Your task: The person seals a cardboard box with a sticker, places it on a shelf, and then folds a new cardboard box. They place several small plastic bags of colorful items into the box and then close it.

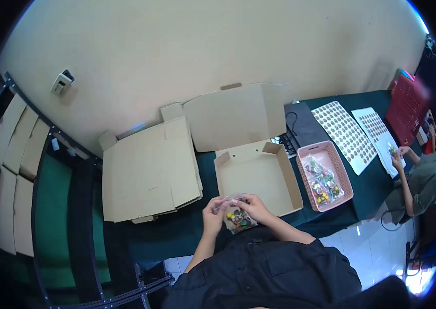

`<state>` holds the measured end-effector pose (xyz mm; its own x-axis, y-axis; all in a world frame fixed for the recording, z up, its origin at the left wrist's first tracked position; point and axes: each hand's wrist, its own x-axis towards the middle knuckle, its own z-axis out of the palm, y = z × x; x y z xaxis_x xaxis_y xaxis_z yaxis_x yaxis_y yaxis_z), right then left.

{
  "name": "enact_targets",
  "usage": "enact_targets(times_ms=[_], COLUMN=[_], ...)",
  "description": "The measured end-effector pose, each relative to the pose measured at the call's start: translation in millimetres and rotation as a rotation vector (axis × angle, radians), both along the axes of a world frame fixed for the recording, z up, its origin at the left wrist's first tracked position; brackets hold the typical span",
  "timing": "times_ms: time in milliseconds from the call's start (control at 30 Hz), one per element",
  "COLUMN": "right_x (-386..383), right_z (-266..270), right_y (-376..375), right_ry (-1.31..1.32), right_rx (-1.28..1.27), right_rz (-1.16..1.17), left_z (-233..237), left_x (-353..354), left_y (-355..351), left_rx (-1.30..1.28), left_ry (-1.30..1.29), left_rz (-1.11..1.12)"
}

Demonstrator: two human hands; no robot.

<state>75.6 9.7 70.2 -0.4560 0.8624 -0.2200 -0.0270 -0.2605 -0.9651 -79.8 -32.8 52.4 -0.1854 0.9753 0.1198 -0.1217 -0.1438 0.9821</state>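
Note:
Between my two hands hangs a clear plastic bag [238, 220] of small colourful pieces, yellow, green, red and dark. My left hand [215, 212] pinches the bag's top edge on one side. On the other side my right hand [253, 207] grips the same edge with thumb and fingers. The bag hangs over the front edge of an open cardboard box [256, 170], whose lid [233, 116] stands up against the wall. To the right, a pink basket [351, 191] holds several similar filled bags [323, 180].
Flattened cardboard boxes [148, 167] are stacked at left. Sticker sheets [345, 135], a keyboard [286, 144] and a dark red basket [407, 110] lie along the table. At far right a co-worker [424, 180] holds a small bag. A shelf of boxes [12, 180] stands left.

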Motion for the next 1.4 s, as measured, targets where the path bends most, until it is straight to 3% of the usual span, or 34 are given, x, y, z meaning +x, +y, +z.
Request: enact_targets(times_ms=[100, 133, 233, 367, 433, 467, 533, 567, 733, 800, 867, 933, 1000, 1067, 1133, 1167, 1333, 1400], right_x=[9, 14, 27, 37, 37, 35, 32, 36, 32, 27, 29, 38, 40, 45, 50, 50, 25, 13], right_z=[-4, -2, 7, 10, 2, -4, -16, -4, -18, -16, -34, -50, -73, -92, -102, -127, -147, -155], right_y=[10, 13, 21, 22, 22, 23, 22, 18, 16, 7, 5, 10, 18, 23, 32, 39, 32, 29], right_ry=[0.057, 0.054, 0.117, 0.102, 0.121, 0.12, 0.226, 0.309, 0.3, 0.115, 0.128, -0.015, -0.056, -0.103, -0.349, -0.515, -0.685, -0.698], right_rx=[0.146, 0.145, 0.035, 0.122, 0.069, 0.068, -0.114, -0.247, -0.115, -0.093, -0.099, -0.116, -0.077, -0.039, 0.026, 0.077, 0.019, -0.017], right_rz=[0.173, 0.131, 0.322, 0.29, 0.211, 0.195, -0.105, -0.092, -0.141, -0.168, -0.187, 0.06, -0.051, -0.172, -0.263, -0.21, 0.062, 0.163], left_z=[9, 10, 8, 9, 14, 14, 12, 9, -33, -32, -42, -47, -47, -47, -46, -50, -85, -83], left_x=[-7, -10, -24, -23, -17, -12, 0, 4, 5, 2, -4, -9, -8, -14, -21, -24, -33, -26], left_y=[1, 2, 1, 3, 5, 6, 5, 2, 3, 3, 5, 5, 2, 0, 0, -2, -9, -13], left_rx=[-0.145, -0.153, -0.15, -0.213, -0.311, -0.315, -0.192, -0.223, -0.357, -0.483, -0.475, -0.468, -0.298, -0.251, -0.23, -0.246, -0.372, -0.436], left_ry=[0.058, 0.074, 0.021, -0.068, -0.237, -0.235, -0.122, -0.098, -0.009, -0.136, -0.118, -0.098, -0.045, 0.099, 0.456, 0.498, 0.619, 0.257], left_rz=[-0.011, -0.067, -0.299, -0.441, -0.461, -0.476, -0.398, -0.407, -0.422, -0.334, -0.304, -0.271, -0.181, -0.111, 0.068, 0.083, -0.095, -0.222])
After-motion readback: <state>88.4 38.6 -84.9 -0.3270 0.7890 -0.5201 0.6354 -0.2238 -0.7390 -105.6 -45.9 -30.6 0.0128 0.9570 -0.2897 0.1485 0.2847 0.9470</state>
